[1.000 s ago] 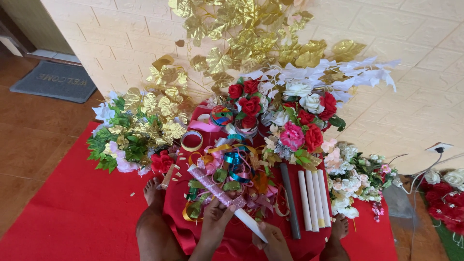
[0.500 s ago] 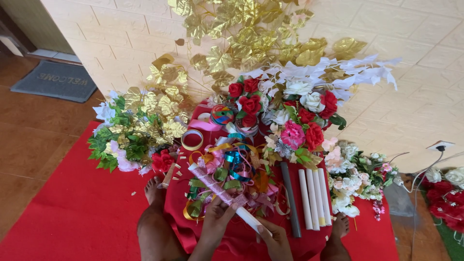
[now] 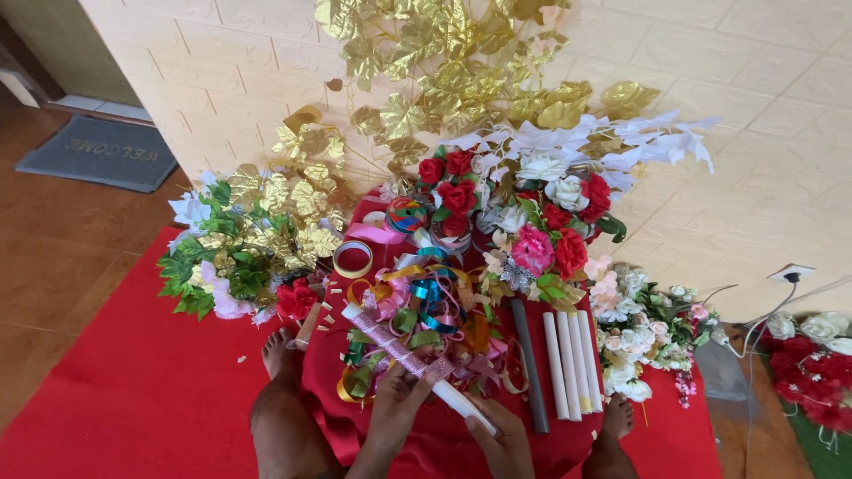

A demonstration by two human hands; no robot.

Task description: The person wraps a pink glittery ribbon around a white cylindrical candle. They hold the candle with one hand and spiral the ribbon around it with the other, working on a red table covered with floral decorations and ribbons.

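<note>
Almost nothing has moved since the earlier frames: both of my hands stay on the same long roll, and the heap of material in front of me lies as it did.

My left hand (image 3: 397, 410) is closed around the middle of the roll (image 3: 417, 368), where it is wrapped in pink glittery ribbon. My right hand (image 3: 502, 441) grips the near, bare white end of the same roll. It lies slanted, with its far end pointing up to the left, over a pile of curled ribbons (image 3: 424, 310) in pink, teal, gold and green. This pile rests on the red cloth (image 3: 444, 439) over my lap, between my two bare feet.

Just right of the roll lies a dark tube (image 3: 529, 364), and beside it three white tubes (image 3: 571, 364) side by side. Far of the ribbons stands a bunch of red, pink and white artificial flowers (image 3: 524, 213), with golden leaves (image 3: 461, 71) against the pale brick wall above. On the left I see a bundle of green and golden foliage (image 3: 248, 244), and near it a ring of tape (image 3: 352, 259). Small pale flowers (image 3: 639, 328) lie on the right. Under everything is a red mat (image 3: 115, 399).
</note>
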